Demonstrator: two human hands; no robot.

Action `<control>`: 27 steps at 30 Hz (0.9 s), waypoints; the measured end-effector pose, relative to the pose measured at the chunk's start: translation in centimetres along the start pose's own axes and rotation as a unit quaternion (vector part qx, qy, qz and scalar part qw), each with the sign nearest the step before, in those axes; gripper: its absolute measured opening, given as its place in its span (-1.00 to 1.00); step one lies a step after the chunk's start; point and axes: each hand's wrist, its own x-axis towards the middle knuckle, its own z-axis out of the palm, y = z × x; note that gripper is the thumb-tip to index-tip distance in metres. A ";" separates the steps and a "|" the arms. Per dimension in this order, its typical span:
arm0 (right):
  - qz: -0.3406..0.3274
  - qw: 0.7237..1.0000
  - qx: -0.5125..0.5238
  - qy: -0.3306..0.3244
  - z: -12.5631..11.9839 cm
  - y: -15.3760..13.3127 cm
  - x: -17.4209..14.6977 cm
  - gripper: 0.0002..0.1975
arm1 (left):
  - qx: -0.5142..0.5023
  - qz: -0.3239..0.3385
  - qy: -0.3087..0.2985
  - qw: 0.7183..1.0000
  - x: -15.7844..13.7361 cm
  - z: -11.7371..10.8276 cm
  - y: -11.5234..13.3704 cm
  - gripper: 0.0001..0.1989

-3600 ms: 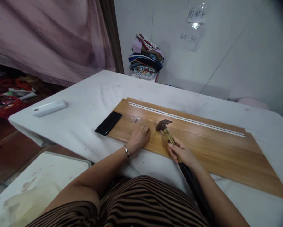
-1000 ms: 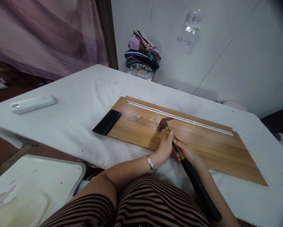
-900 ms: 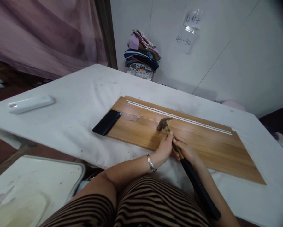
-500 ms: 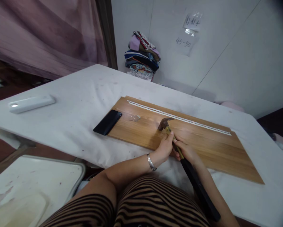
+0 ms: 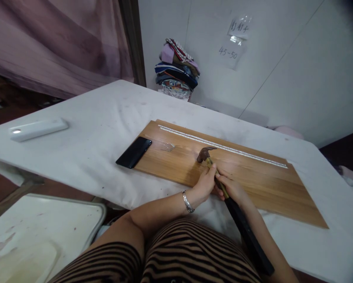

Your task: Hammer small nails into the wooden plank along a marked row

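Note:
Both hands hold a claw hammer with a rusty head and a yellow and black handle. My left hand is closed around the handle just below the head, a silver bracelet on its wrist. Right beside it, my right hand grips the handle a little lower down. The hammer's head hovers over or near a wooden board; whether it touches I cannot tell. Several nails lie loose on the board, left of the hammer head. Two white measuring strips run along the board's far edge.
A black phone rests over the board's left end. On the white-covered table lies a white oblong object. Folded clothes are stacked by the wall behind. A stained white chair or stool stands at the lower left.

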 end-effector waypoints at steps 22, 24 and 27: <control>-0.028 1.000 -0.001 -0.010 0.2 -0.4 0.2 -0.46 | 0.056 0.031 -0.001 0.998 0.4 -0.9 0.7 -0.51; -0.031 0.999 0.003 -0.016 0.1 -0.6 0.2 -0.49 | 0.056 0.033 -0.013 0.998 0.3 -0.8 1.1 -0.50; -0.030 0.999 0.002 -0.021 0.2 -0.8 0.3 -0.52 | 0.052 0.032 -0.012 0.998 0.1 -0.8 1.7 -0.50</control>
